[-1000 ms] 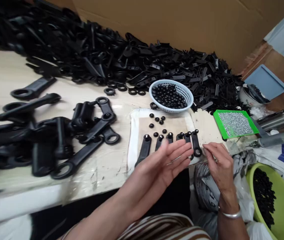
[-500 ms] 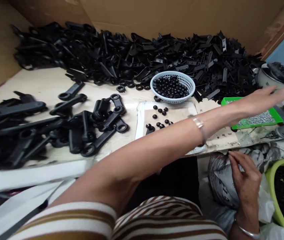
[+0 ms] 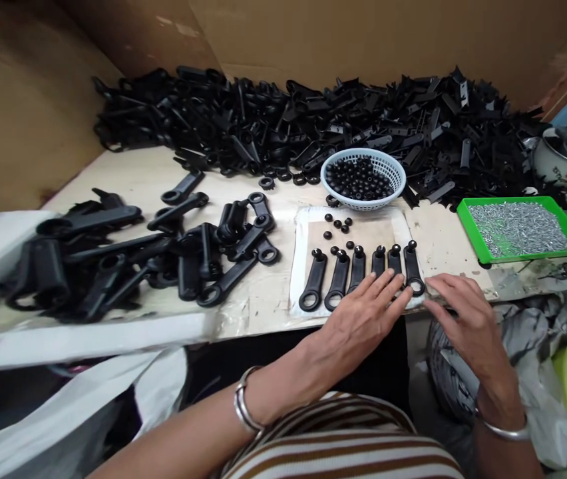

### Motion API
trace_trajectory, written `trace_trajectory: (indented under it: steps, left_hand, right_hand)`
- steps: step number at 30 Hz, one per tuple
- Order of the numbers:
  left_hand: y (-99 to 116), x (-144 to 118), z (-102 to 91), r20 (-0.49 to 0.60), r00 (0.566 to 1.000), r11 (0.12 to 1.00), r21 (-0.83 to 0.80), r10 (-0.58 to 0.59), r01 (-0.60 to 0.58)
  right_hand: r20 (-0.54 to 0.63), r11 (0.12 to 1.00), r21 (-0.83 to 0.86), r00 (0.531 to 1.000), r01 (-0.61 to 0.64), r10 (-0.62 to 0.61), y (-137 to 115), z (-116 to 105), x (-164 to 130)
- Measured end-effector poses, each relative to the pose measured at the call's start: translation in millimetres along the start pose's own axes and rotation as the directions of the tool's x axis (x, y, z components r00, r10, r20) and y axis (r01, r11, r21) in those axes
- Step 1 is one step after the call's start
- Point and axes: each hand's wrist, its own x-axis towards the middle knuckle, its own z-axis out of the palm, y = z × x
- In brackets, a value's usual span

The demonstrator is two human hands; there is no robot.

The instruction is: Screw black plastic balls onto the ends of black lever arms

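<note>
Left hand (image 3: 363,319) back from reach, flat on handles (image 3: 358,273); right hand (image 3: 458,319) open, seemingly empty.

Even, diffuse light from above; the pale counter (image 3: 128,179) is bright and without hard glare. Shadows are soft and short, darkest under the counter's near edge. The heap of black parts (image 3: 313,126) loses detail in its darkness. Centre sharp; the left edge is smeared by motion blur, and wide-angle distortion bends straight lines toward the borders.
</note>
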Motion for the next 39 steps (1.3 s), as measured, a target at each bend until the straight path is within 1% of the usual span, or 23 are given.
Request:
trace_trajectory:
  steps: [1, 2, 3, 4, 5, 6, 7, 9, 12, 17, 20, 26, 28, 30, 35, 39]
  left_hand:
    - [-3, 1, 1.9, 0.024, 0.998, 0.985, 0.164, 0.056, -0.059]
    - [-5, 2, 4.0, 0.064, 0.993, 0.936, 0.331, 0.103, -0.119]
    - [-7, 3, 6.0, 0.11, 0.984, 0.861, 0.478, 0.14, -0.176]
    - [-9, 4, 7.7, 0.152, 0.975, 0.775, 0.591, 0.164, -0.223]
    - [-10, 4, 9.2, 0.177, 0.967, 0.698, 0.669, 0.184, -0.256]
    - [-11, 5, 10.4, 0.183, 0.961, 0.639, 0.719, 0.206, -0.274]
    - [-11, 4, 11.4, 0.182, 0.957, 0.6, 0.748, 0.226, -0.284]
    - [-12, 3, 12.8, 0.169, 0.953, 0.558, 0.779, 0.253, -0.286]
    - [-11, 1, 14.4, 0.156, 0.953, 0.532, 0.8, 0.261, -0.277]
    - [-10, 1, 17.6, 0.134, 0.939, 0.491, 0.823, 0.318, -0.284]
    - [-9, 1, 18.9, 0.113, 0.932, 0.485, 0.828, 0.345, -0.28]
    - [-7, 2, 17.4, 0.164, 0.938, 0.46, 0.837, 0.304, -0.295]
    - [-7, 1, 16.7, 0.172, 0.934, 0.442, 0.844, 0.314, -0.304]
    - [-6, 1, 17.0, 0.156, 0.926, 0.428, 0.852, 0.345, -0.303]
    - [-8, -3, 20.2, 0.087, 0.906, 0.44, 0.852, 0.415, -0.283]
    - [-7, -8, 18.9, 0.097, 0.906, 0.452, 0.842, 0.412, -0.295]
  right_hand:
    - [0.048, 0.999, -0.035, 0.999, 0.002, 0.0, 0, 3, 4]
    - [0.093, 0.998, -0.067, 0.996, 0.006, 0.0, 0, 6, 7]
    - [0.132, 0.996, -0.092, 0.991, 0.013, -0.001, 1, 8, 9]
    - [0.163, 0.994, -0.106, 0.987, 0.022, -0.004, 2, 9, 11]
    - [0.186, 0.993, -0.112, 0.982, 0.03, -0.009, 3, 11, 11]
    - [0.202, 0.993, -0.11, 0.979, 0.036, -0.013, 4, 12, 12]
    - [0.213, 0.994, -0.104, 0.977, 0.038, -0.015, 4, 13, 12]
    - [0.218, 0.996, -0.087, 0.976, 0.026, -0.006, 5, 15, 12]
    - [0.191, 0.998, -0.052, 0.981, 0.022, -0.012, 5, 17, 11]
    - [0.123, 0.997, -0.016, 0.99, 0.077, -0.075, 2, 18, 12]
    - [0.111, 0.995, -0.012, 0.989, 0.098, -0.096, 1, 17, 13]
    - [0.112, 0.994, -0.06, 0.99, 0.088, -0.081, -2, 19, 12]
    - [0.11, 0.994, -0.066, 0.991, 0.089, -0.082, -3, 19, 12]
    - [0.107, 0.993, -0.071, 0.991, 0.094, -0.086, -5, 19, 12]
    - [0.125, 0.994, -0.061, 0.988, 0.095, -0.087, -10, 14, 12]
    - [0.139, 0.993, -0.047, 0.985, 0.107, -0.1, -14, 9, 10]
